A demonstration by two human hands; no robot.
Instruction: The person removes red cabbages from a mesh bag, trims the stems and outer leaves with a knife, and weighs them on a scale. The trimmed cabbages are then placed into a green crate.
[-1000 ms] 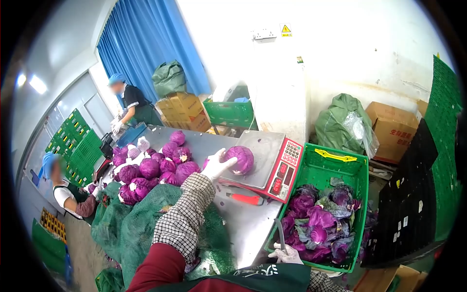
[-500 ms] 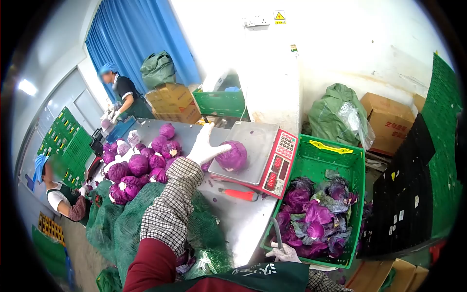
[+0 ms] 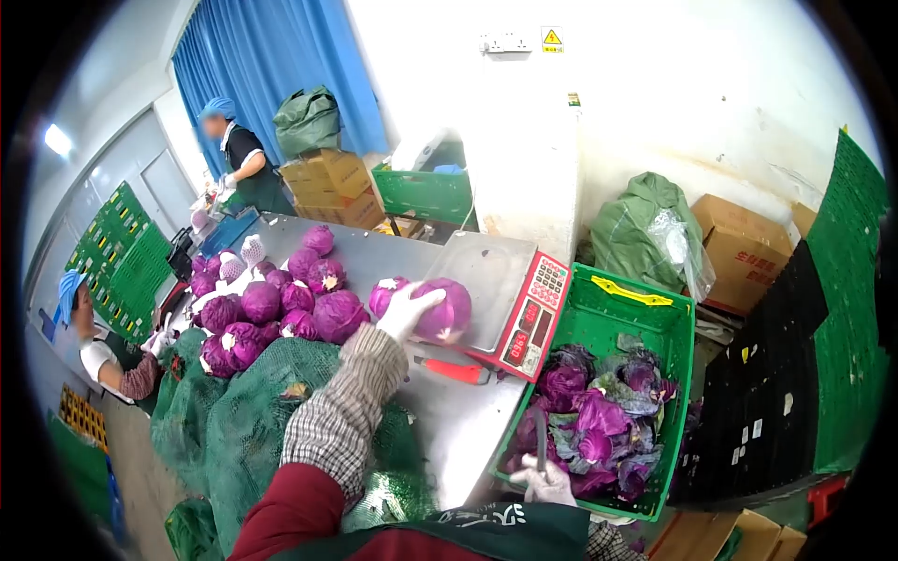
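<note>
My left hand [image 3: 409, 311], in a white glove, is closed against the left side of a red cabbage [image 3: 447, 310]. That cabbage sits at the near left corner of the steel pan of a red digital scale [image 3: 486, 280]. Just left of my hand lies another red cabbage [image 3: 382, 294]. Low in the view, my gloved right hand [image 3: 547, 484] is wrapped round a curved knife [image 3: 541, 438], its dark blade pointing up beside the green crate. A red-handled tool [image 3: 456, 371] lies on the metal table in front of the scale.
Several red cabbages [image 3: 262, 301] are heaped on the table's left, behind green mesh sacks [image 3: 271, 411]. The green crate [image 3: 690, 374] at right holds cut cabbage and loose leaves. Two co-workers [image 3: 245, 159] [image 3: 117, 355] stand at left. Dark crates [image 3: 758, 383] rise at far right.
My left hand has gone from spread fingers beside the cabbage to closing on it. The scale's lit digits have changed. The cabbage left of my hand now shows more fully. My right hand still holds the knife.
</note>
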